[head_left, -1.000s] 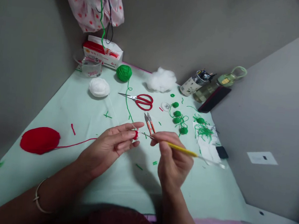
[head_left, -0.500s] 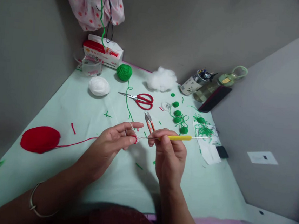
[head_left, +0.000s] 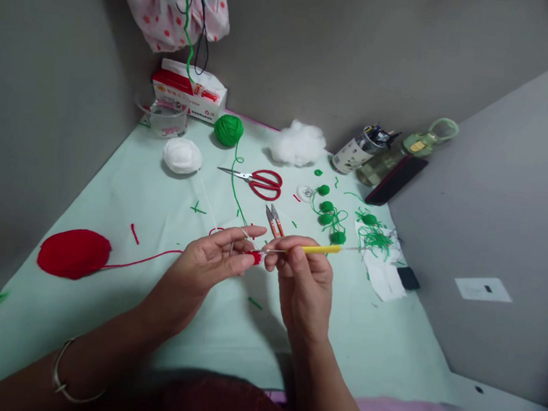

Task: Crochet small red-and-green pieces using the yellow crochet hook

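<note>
Between the thumb and fingers of my left hand (head_left: 213, 254) is pinched a small red and white crochet piece (head_left: 255, 256). White yarn runs over that hand's raised index finger, leading back to the white yarn ball (head_left: 182, 156). My right hand (head_left: 307, 273) grips a crochet hook (head_left: 321, 249) by its yellow handle, and the thin metal tip reaches the crochet piece. Whether the tip is inside a stitch is too small to tell. Red yarn stretches from the left hand to a flat red yarn ball (head_left: 74, 253).
Red-handled scissors (head_left: 265, 184) and orange thread snips (head_left: 274, 220) lie beyond my hands. Further back are a green yarn ball (head_left: 228, 130), white stuffing (head_left: 298, 144), a pen cup (head_left: 351, 156) and a bottle (head_left: 379, 167). Small green crochet balls (head_left: 326, 207) sit at right.
My right hand and the hook have shifted left, closer to my left hand. More of the red crochet piece shows at the left fingertips, and the hook tip now overlaps it.
</note>
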Available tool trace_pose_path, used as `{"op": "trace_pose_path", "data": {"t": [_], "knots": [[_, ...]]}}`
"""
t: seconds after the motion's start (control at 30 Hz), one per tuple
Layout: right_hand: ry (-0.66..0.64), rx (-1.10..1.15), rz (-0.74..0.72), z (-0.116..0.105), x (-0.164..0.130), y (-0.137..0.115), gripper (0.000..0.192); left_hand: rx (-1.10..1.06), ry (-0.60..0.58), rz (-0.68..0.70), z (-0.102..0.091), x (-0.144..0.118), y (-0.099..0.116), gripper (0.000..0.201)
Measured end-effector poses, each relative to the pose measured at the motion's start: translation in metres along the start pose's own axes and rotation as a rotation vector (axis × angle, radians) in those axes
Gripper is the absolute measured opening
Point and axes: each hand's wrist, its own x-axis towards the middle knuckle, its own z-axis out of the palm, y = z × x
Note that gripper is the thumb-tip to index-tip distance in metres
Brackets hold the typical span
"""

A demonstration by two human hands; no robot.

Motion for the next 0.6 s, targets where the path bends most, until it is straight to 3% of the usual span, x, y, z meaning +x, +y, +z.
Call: {"op": "trace_pose_path", "data": {"t": [0.17,0.43,0.53,0.6], "knots": [[-0.026,-0.102,-0.08,0.0,-0.004,-0.004,0.018,0.036,0.013,0.034,-0.004,0.0,0.003,0.036],[-0.164,-0.821,-0.643,0.003,-0.019,-0.006,0.025,0.3,0.166,0.254,0.003,-0.003,0.001,0.044],[-0.126,-1.034,-0.744,0.004,-0.024,-0.003,0.03,0.17,0.124,0.192,0.008,-0.004,0.001,0.053],[-0.097,-1.127,-0.812,0.003,-0.026,-0.003,0.035,-0.001,0.04,0.064,0.011,-0.002,0.003,0.055]]}}
